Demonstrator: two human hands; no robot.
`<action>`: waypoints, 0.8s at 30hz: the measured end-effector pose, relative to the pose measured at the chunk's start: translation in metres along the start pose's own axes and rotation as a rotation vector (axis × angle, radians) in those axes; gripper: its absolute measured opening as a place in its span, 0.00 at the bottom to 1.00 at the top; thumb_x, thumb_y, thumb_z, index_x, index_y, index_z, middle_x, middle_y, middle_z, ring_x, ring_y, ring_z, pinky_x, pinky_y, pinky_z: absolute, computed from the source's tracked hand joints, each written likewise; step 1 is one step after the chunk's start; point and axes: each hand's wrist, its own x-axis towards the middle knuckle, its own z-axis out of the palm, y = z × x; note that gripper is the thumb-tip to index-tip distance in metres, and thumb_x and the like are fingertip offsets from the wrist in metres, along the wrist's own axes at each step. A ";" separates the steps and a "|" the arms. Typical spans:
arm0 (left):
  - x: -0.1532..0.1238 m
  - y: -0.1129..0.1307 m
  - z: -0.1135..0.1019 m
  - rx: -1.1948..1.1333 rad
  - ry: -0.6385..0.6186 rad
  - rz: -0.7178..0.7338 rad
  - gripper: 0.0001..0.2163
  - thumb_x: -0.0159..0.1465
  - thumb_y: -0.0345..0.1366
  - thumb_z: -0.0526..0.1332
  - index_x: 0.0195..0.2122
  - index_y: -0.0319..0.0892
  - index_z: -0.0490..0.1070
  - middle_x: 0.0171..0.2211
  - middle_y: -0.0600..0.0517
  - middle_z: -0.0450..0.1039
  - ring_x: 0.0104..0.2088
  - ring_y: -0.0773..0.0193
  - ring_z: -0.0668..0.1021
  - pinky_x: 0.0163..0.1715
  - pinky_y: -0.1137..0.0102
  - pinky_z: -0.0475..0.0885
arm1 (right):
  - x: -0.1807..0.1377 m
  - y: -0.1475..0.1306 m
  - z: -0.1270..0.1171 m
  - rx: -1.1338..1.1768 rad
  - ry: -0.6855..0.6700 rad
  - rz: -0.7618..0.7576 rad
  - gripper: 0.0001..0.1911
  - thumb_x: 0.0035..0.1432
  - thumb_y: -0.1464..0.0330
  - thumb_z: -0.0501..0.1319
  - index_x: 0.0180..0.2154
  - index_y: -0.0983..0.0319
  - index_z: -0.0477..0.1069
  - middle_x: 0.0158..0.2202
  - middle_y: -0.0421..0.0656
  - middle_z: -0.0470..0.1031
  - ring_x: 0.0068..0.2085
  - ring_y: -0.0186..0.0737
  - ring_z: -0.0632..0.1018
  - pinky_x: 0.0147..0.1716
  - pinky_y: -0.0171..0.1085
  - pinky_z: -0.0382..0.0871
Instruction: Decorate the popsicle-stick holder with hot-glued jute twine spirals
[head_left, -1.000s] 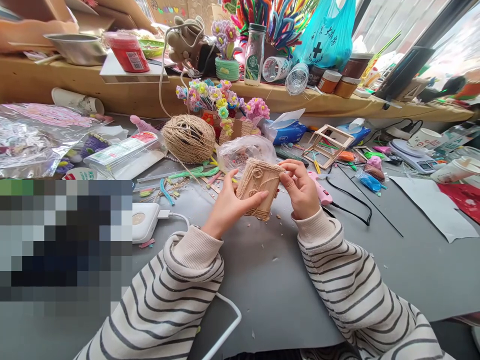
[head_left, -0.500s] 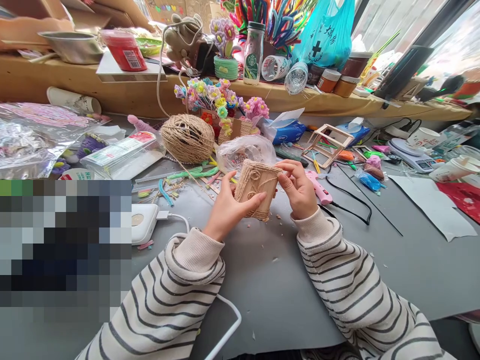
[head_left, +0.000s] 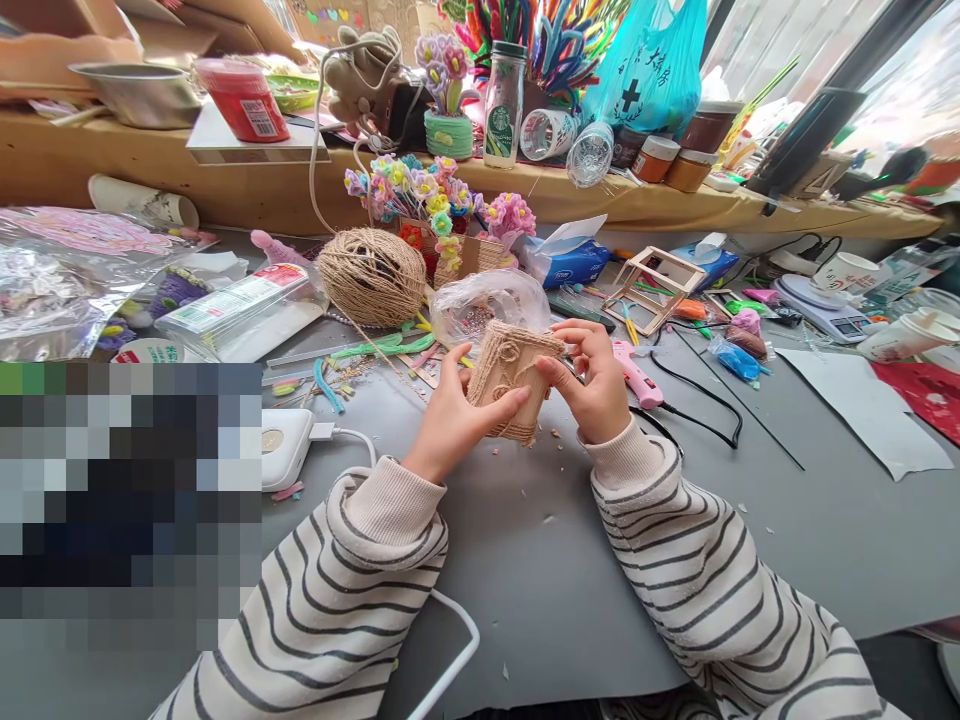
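Observation:
Between my hands is a small wooden box (head_left: pixel 525 390), tilted, with twine wound along its edges and twine curls on its front panel. My left hand (head_left: pixel 465 412) is closed around its left side, the thumb lying across the lower front. My right hand (head_left: pixel 592 378) grips the upper right edge, its thumb against the panel and its fingers behind. The box's back and some fingertips are hidden. Behind it rest a ball of twine (head_left: pixel 373 277) and a clear plastic bag (head_left: pixel 487 300). To the right of my right hand lies a pink glue gun (head_left: pixel 637 375).
A bare wooden frame (head_left: pixel 656 290) stands farther back, by blue tissue packs. A white device (head_left: pixel 287 447) with a cable sits at left; part of the picture there is pixelated. Paper sheets (head_left: pixel 862 400) lie at right. Jars, pipe cleaners and a blue bag (head_left: pixel 649 75) fill the ledge.
My right thumb has shifted left from the box's upper right edge onto its front panel. My left hand keeps its grip, and the box stays nearly in place.

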 end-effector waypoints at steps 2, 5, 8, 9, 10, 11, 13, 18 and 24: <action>0.000 -0.001 0.000 0.000 -0.022 0.000 0.39 0.44 0.48 0.64 0.54 0.42 0.47 0.40 0.46 0.67 0.40 0.54 0.73 0.40 0.58 0.67 | -0.001 -0.001 0.001 0.004 0.002 0.019 0.15 0.47 0.57 0.60 0.33 0.60 0.66 0.41 0.45 0.66 0.42 0.41 0.68 0.35 0.39 0.64; 0.000 -0.002 -0.001 0.019 -0.035 0.002 0.40 0.44 0.49 0.64 0.55 0.43 0.47 0.41 0.45 0.66 0.41 0.54 0.72 0.41 0.58 0.67 | -0.001 -0.002 0.000 0.028 -0.018 0.029 0.13 0.47 0.58 0.60 0.32 0.60 0.65 0.41 0.45 0.65 0.42 0.41 0.68 0.34 0.39 0.63; -0.001 -0.002 -0.001 0.037 -0.043 0.008 0.40 0.45 0.49 0.64 0.55 0.43 0.46 0.43 0.45 0.65 0.42 0.54 0.72 0.42 0.59 0.67 | -0.002 -0.003 0.000 0.045 -0.025 0.038 0.13 0.47 0.59 0.60 0.32 0.59 0.65 0.42 0.44 0.65 0.42 0.40 0.68 0.33 0.38 0.62; -0.001 -0.001 -0.001 0.040 -0.046 0.007 0.40 0.45 0.49 0.64 0.55 0.43 0.46 0.43 0.45 0.65 0.42 0.55 0.72 0.42 0.59 0.67 | -0.002 -0.003 0.000 0.047 -0.024 0.045 0.13 0.47 0.59 0.60 0.32 0.59 0.65 0.42 0.44 0.65 0.42 0.40 0.68 0.33 0.38 0.62; -0.002 -0.001 -0.001 0.041 -0.049 0.006 0.40 0.45 0.49 0.64 0.56 0.43 0.45 0.44 0.45 0.65 0.42 0.55 0.72 0.42 0.59 0.67 | -0.002 -0.003 0.000 0.048 -0.022 0.053 0.13 0.47 0.59 0.60 0.32 0.59 0.65 0.42 0.44 0.66 0.42 0.40 0.68 0.33 0.37 0.62; -0.002 0.000 -0.001 0.041 -0.050 0.003 0.41 0.45 0.49 0.64 0.56 0.43 0.46 0.44 0.45 0.65 0.43 0.55 0.72 0.42 0.60 0.67 | -0.002 -0.003 0.000 0.050 -0.022 0.060 0.12 0.47 0.59 0.60 0.32 0.59 0.65 0.42 0.44 0.66 0.41 0.39 0.68 0.32 0.37 0.62; -0.002 0.001 -0.001 0.036 -0.052 -0.010 0.40 0.45 0.49 0.64 0.56 0.43 0.46 0.45 0.45 0.64 0.43 0.55 0.71 0.43 0.60 0.67 | -0.002 -0.004 0.001 0.059 -0.023 0.072 0.12 0.47 0.59 0.60 0.32 0.59 0.65 0.42 0.44 0.66 0.41 0.39 0.68 0.31 0.37 0.62; -0.002 0.002 -0.001 -0.021 -0.056 -0.023 0.36 0.49 0.50 0.60 0.55 0.42 0.47 0.46 0.44 0.64 0.44 0.54 0.71 0.44 0.58 0.65 | -0.002 -0.005 0.002 0.066 -0.033 0.066 0.13 0.47 0.59 0.60 0.32 0.59 0.65 0.41 0.43 0.66 0.42 0.39 0.68 0.31 0.36 0.62; -0.001 -0.001 0.000 -0.072 -0.020 0.004 0.34 0.49 0.48 0.60 0.54 0.42 0.49 0.48 0.43 0.63 0.48 0.52 0.69 0.46 0.57 0.63 | -0.003 -0.007 0.003 0.033 -0.028 0.061 0.13 0.47 0.58 0.59 0.32 0.59 0.65 0.41 0.43 0.66 0.43 0.40 0.68 0.31 0.37 0.62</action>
